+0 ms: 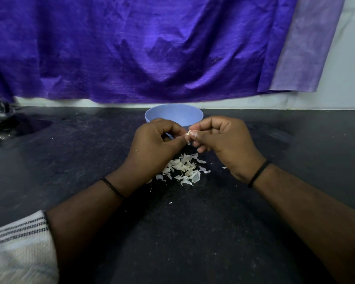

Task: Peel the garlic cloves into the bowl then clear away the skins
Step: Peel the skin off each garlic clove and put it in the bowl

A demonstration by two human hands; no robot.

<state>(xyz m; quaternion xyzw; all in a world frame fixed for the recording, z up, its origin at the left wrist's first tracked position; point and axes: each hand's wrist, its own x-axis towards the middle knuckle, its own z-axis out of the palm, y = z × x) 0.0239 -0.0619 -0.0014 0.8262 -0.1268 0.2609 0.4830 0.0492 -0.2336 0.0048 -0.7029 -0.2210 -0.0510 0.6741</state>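
Left hand (155,140) and right hand (221,140) meet with curled fingers, both pinching one garlic clove (188,137) between them, raised above the dark surface (193,232), apparently so loosened skin drops clear. Shed skins (184,169) lie heaped directly beneath. Blue bowl (173,114) stands just behind, within easy reach; its contents are hidden.
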